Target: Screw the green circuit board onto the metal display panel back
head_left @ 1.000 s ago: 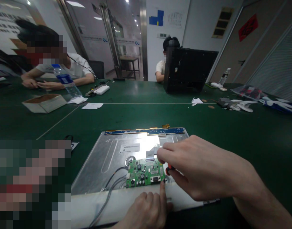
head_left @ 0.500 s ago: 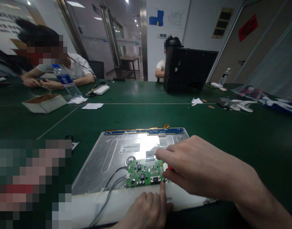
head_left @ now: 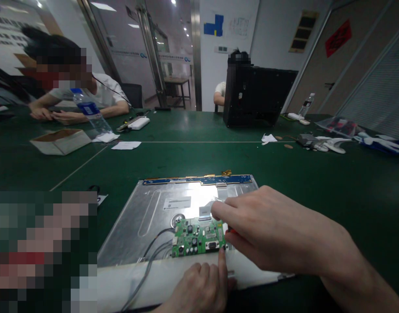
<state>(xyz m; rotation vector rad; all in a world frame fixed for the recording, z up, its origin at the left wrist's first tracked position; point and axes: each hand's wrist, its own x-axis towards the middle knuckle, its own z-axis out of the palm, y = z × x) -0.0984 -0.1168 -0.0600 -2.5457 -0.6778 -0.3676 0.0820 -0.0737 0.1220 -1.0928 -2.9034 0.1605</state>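
Note:
A display panel [head_left: 128,234] lies metal back upward before me, with a green circuit board [head_left: 199,239] near its front edge. My right hand [head_left: 251,226] is closed above the board's right end, pinching a red-handled tool [head_left: 231,231] that looks like a screwdriver. Most of that tool is hidden by the fingers. My left hand [head_left: 204,284] lies over the white front strip [head_left: 121,278]; its index fingertip touches the board's lower right corner. The other left fingers are curled, and what is under them is hidden. Grey cables [head_left: 147,265] run from the board's left side.
Across the green table [head_left: 186,156] stand a black case [head_left: 261,95], an open white box [head_left: 61,142] and a water bottle [head_left: 91,113]. Two people sit on the far side. White papers [head_left: 126,145], a grey adapter [head_left: 308,140] and bagged items [head_left: 343,126] lie about.
My right thumb has shifted slightly to the right around the red handle. My left hand and the panel stay in place. The person behind the black case has moved a little to the right.

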